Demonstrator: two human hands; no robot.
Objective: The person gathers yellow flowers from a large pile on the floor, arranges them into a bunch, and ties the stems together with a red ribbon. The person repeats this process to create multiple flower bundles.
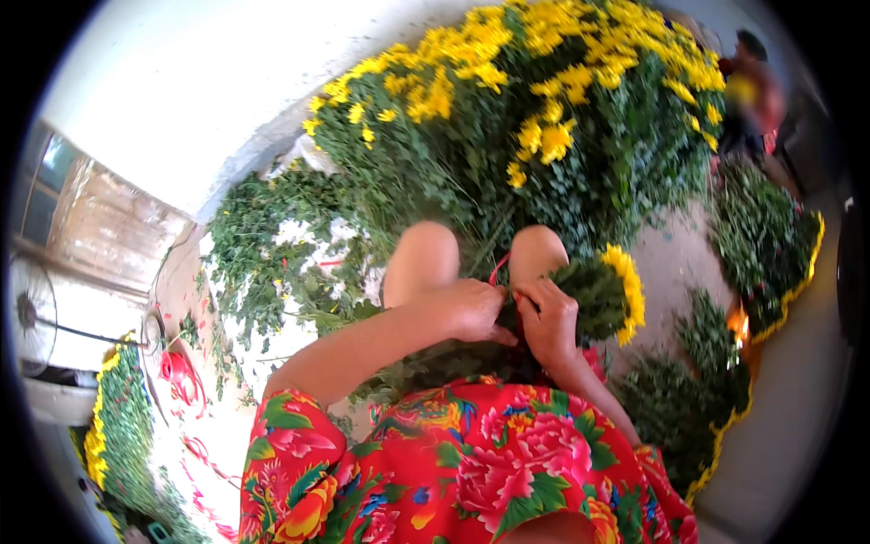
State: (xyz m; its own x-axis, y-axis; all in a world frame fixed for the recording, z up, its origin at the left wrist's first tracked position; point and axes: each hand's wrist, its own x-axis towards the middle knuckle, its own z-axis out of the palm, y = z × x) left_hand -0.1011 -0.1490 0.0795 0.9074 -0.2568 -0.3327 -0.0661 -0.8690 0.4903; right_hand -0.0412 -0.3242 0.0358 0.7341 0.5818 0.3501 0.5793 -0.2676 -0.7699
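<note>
A bunch of yellow chrysanthemums (pixel 595 299) lies across my lap, its flower heads to the right and its leafy stems running left beneath my hands. My left hand (pixel 479 311), fingers bent, grips a thin red plastic ribbon (pixel 499 268) that sticks up between my knees. Close beside it, my right hand (pixel 549 318) pinches more of the red strip against the bunch. The fingers partly hide where the ribbon passes around the stems.
A big heap of cut yellow chrysanthemums (pixel 544 122) fills the floor ahead. Stripped leaves (pixel 272 224) litter the left side. Tied bunches (pixel 693 401) line the right, others (pixel 126 415) the far left. A red ribbon roll (pixel 178 370) lies near a standing fan (pixel 34 313). Another person (pixel 754 95) sits back right.
</note>
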